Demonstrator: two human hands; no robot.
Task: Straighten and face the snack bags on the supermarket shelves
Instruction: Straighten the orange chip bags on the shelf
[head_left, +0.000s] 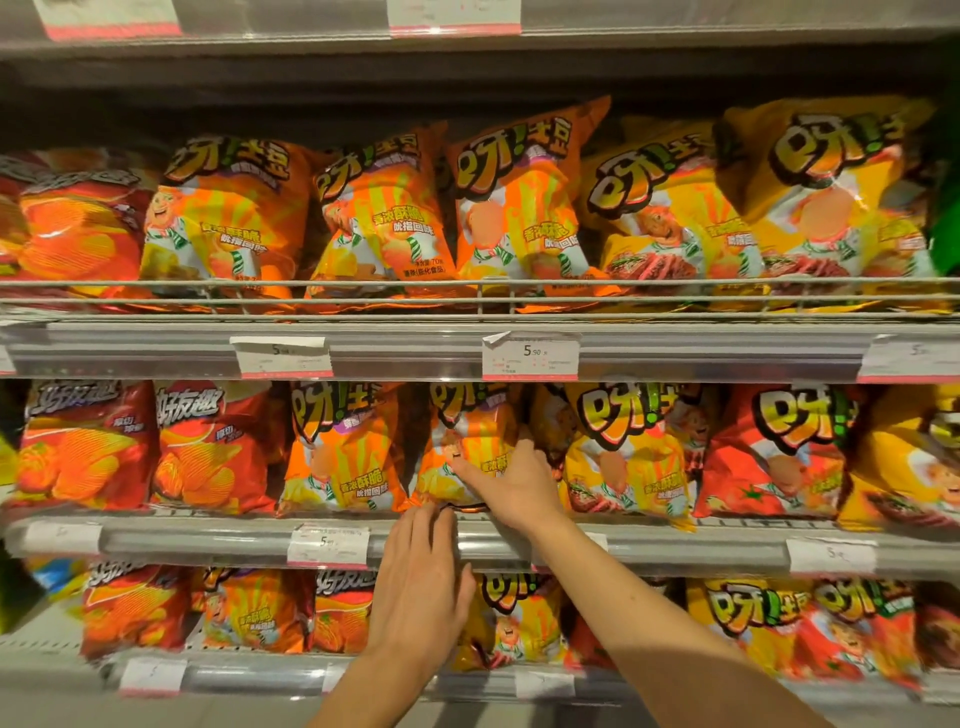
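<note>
An orange snack bag (467, 415) stands on the middle shelf (675, 545), between another orange bag (343, 452) and a yellow bag (628, 457). My right hand (514, 483) grips this orange bag, thumb across its front and fingers curled behind its right edge. My left hand (421, 577) lies flat over the shelf's front rail, fingers straight, fingertips touching the bag's bottom edge. The lower part of the bag is hidden by both hands.
The upper shelf (415, 353) holds orange and yellow bags behind a wire guard (483, 296). Red bags (88, 447) stand at the left of the middle shelf, a red and a yellow bag at its right. The lower shelf carries more bags. Price tags (530, 356) hang on the rails.
</note>
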